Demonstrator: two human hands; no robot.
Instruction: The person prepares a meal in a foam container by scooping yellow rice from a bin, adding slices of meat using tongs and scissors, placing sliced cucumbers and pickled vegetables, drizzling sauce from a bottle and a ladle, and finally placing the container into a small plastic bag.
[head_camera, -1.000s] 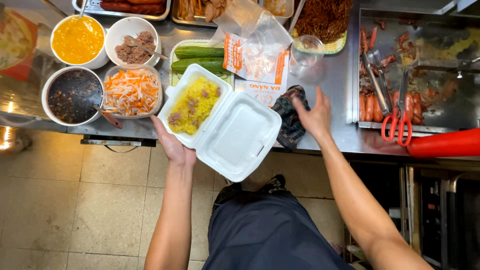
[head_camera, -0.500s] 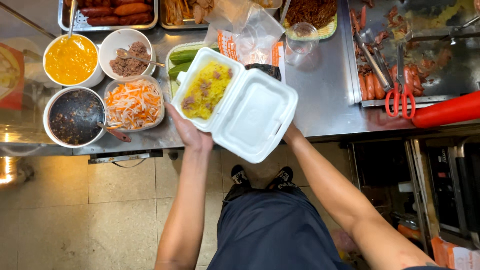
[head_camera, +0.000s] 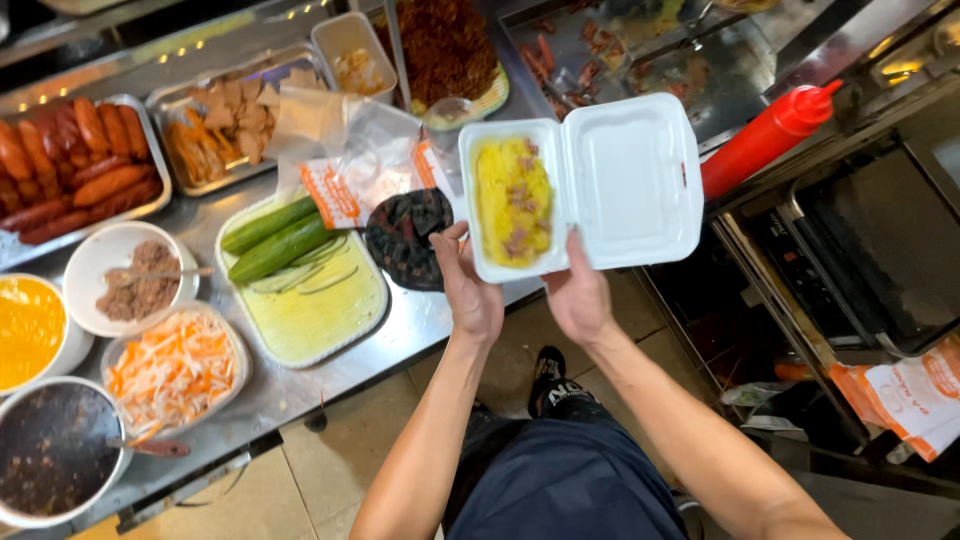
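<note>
An open white foam clamshell box (head_camera: 620, 180) is held up over the edge of a steel counter (head_camera: 420, 325). Its left half holds yellow rice with bits of meat (head_camera: 512, 197); the lid half is bare. My left hand (head_camera: 468, 290) grips the box from under its left half. My right hand (head_camera: 580, 295) holds it from below near the hinge. A dark cloth (head_camera: 405, 235) lies on the counter just left of the box.
On the counter: a tray with cucumbers (head_camera: 275, 240), bowls of shredded carrot salad (head_camera: 175, 370), minced meat (head_camera: 140, 280), yellow sauce (head_camera: 28, 330) and dark sauce (head_camera: 55, 450), a sausage tray (head_camera: 75, 170), plastic bags (head_camera: 350, 165). A red squeeze bottle (head_camera: 765, 135) lies right, by a griddle (head_camera: 650, 50).
The box has moved right, away from the bowls toward the red bottle. My right hand left the cloth and took hold of the box from below. The view has swung right.
</note>
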